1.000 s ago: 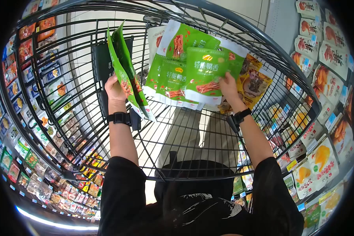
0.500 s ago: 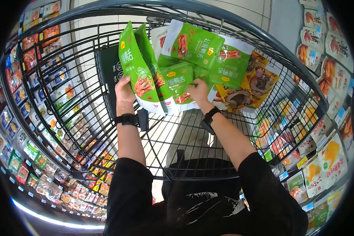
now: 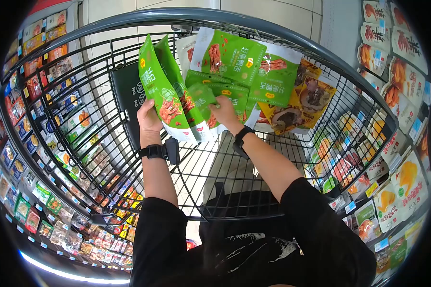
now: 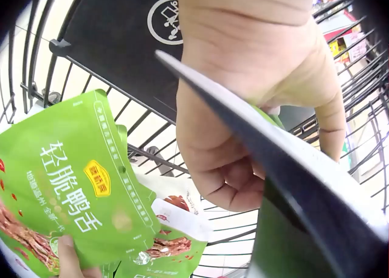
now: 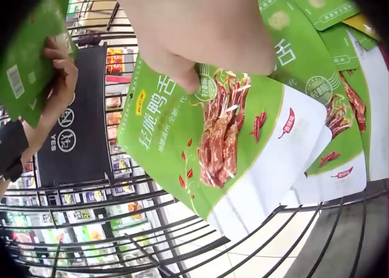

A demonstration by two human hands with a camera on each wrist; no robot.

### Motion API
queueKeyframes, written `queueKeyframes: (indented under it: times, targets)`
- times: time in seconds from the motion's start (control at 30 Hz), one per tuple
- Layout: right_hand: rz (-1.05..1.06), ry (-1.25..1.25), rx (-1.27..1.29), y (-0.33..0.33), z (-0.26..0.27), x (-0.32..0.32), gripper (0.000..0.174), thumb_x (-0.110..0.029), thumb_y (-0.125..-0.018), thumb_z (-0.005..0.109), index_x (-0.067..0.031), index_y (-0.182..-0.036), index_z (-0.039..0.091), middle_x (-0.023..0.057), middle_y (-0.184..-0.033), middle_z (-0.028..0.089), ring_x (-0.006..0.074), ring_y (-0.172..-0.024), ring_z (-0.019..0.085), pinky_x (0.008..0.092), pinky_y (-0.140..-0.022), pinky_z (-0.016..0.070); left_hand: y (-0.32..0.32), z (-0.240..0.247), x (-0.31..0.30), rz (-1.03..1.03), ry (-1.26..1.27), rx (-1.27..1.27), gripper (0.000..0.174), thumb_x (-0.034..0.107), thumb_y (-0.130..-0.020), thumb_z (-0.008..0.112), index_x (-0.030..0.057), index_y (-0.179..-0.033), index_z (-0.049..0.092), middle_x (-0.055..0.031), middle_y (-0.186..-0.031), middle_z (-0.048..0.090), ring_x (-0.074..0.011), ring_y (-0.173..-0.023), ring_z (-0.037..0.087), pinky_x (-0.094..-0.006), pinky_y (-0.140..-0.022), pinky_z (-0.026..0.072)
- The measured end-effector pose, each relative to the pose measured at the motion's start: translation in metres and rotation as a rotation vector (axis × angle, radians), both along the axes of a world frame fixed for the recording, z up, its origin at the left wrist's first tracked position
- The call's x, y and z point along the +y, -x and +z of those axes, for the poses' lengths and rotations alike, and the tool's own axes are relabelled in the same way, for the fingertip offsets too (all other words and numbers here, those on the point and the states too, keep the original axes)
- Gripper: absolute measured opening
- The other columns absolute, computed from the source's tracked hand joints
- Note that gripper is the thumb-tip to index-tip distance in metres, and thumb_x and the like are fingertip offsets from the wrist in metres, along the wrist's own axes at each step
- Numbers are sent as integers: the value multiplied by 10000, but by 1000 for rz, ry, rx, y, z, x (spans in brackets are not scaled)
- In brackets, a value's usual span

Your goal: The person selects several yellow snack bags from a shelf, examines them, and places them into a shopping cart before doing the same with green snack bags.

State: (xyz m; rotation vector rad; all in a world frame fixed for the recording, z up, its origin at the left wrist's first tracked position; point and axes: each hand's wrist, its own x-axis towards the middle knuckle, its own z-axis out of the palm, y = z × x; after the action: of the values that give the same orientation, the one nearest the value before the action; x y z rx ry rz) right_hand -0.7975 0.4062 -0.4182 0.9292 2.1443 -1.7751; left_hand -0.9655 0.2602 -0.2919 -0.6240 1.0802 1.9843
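Note:
In the head view my left hand (image 3: 149, 116) grips green snack pouches (image 3: 164, 95) by their lower left side, holding them upright and slightly fanned. My right hand (image 3: 225, 112) pinches another green pouch (image 3: 201, 98) just to their right, partly overlapped by them. The right wrist view shows this pouch's front (image 5: 222, 138), with a picture of reddish meat strips and a white bottom, under my thumb. More green pouches (image 3: 244, 52) lie behind and to the right in the cart. Seen edge-on in the left wrist view, a held pouch (image 4: 304, 187) hides part of my left fingers.
The black wire shopping cart (image 3: 268, 191) surrounds both hands. Yellow snack packs (image 3: 299, 103) lie at its right side. A dark panel (image 3: 127, 93) stands left of my left hand. Shelves of packaged food (image 3: 67, 191) line the left, and hanging packs (image 3: 407, 177) the right.
My right hand has moved left with its pouch, from the pile to beside the left hand's pouches. Those pouches have turned, showing more of their front.

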Motion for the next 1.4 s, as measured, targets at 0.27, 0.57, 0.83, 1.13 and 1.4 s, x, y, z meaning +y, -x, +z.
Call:
queueKeyframes:
  times: [0.27,0.57,0.83,1.13,1.4]
  targets:
    - [-157,-512,-46,-60,6,34,226,-109,-682,646,4,-877,624,188,-882,557,358,-863,528,391,-780,426,4,4,-5,-43,-40,-3,509,154,-710,595,-43,-1159,458,-149,-1105,552,-263,-1018,535,-373,-923,402]
    - [-250,80,6,-12,11,13,227,-134,-726,627,-12,-917,632,291,-1046,510,398,-1070,428,434,-898,366,3,4,-1,-30,-5,5,504,148,-711,598,-43,-1157,459,-147,-1105,552,-263,-1008,541,-372,-918,406]
    - [-266,114,-146,27,16,8,259,-193,-727,631,18,-878,629,264,-991,555,373,-922,533,411,-800,429,5,5,-1,-49,16,-11,478,148,-727,584,-32,-1153,465,-140,-1095,556,-259,-1001,544,-378,-910,413]
    - [40,117,124,10,8,5,197,-165,-757,580,20,-818,607,224,-738,588,399,-699,565,442,-640,453,3,12,5,-55,148,29,466,215,-740,573,-27,-1130,496,-135,-1088,571,-263,-997,546,-378,-909,401]
    - [82,-6,-55,12,53,36,200,-169,-744,575,20,-680,561,234,-660,546,416,-655,540,470,-596,430,7,37,20,-185,168,72,405,101,-724,579,-22,-1105,518,-114,-1049,594,-221,-943,576,-329,-873,440]
